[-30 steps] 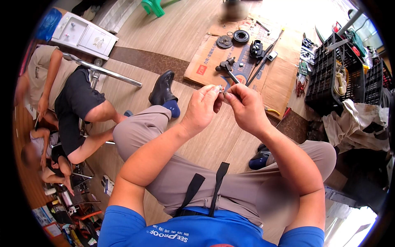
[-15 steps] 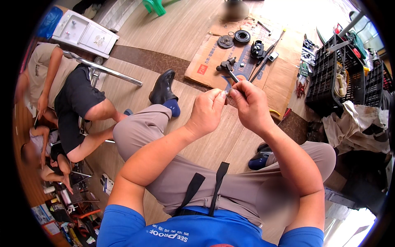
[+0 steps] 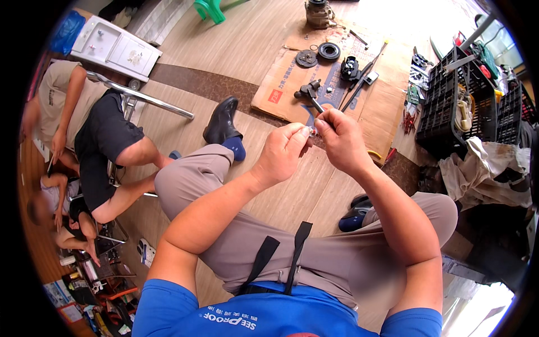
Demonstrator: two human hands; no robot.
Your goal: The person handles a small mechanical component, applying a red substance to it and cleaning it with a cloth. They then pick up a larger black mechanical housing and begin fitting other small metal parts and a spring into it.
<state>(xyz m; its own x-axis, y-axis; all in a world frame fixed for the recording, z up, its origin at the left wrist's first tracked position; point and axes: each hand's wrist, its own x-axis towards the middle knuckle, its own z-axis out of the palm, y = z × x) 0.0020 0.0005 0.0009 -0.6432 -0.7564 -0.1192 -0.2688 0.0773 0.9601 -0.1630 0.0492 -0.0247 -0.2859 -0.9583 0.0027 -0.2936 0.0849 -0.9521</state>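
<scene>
Just above the floor at the cardboard's near edge, my left hand [image 3: 282, 153] is closed in a pinch, its thumb against the forefinger. My right hand [image 3: 342, 141] is close beside it, fingers curled and thumb tip pressed in. Between the fingertips shows a small pale and reddish piece [image 3: 313, 132], too small to name. Fingers mostly cover it, and I cannot tell which hand bears it. Past my right fingertips a dark metal shaft with a lobed head [image 3: 307, 91] lies over the cardboard sheet [image 3: 275, 81]; its near end meets the fingers in view.
On the cardboard are a round plate [image 3: 306, 58], a black ring-shaped part [image 3: 329, 51], a black block-like part [image 3: 350, 68] and long rods. A metal machine part [image 3: 320, 15] stands beyond. Black crates [image 3: 443, 98] are at right; another person [image 3: 101, 135] sits at left.
My hands have shifted only slightly at the fingertips, and more of the small piece between them shows. The parts on the cardboard have stayed put.
</scene>
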